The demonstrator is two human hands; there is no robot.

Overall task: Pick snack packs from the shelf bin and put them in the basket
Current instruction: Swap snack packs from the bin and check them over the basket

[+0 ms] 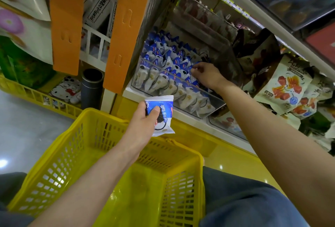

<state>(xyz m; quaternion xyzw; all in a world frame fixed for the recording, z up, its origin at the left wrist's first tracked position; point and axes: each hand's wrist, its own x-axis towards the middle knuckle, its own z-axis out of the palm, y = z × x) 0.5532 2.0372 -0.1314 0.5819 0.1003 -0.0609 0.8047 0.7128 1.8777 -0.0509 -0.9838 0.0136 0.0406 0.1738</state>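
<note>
Head view | left hand [142,120] is gripping cookie pack [160,110] over yellow basket [101,113] | right hand [206,76] is reaching into clear bin [163,86], grip indeterminate

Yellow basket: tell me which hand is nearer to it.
Left. The left hand holds a snack pack just above the far rim of the basket; the right hand reaches into the shelf bin, farther up.

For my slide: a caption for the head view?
Left hand holds snack pack near basket; right hand reaches into the bin.
</note>
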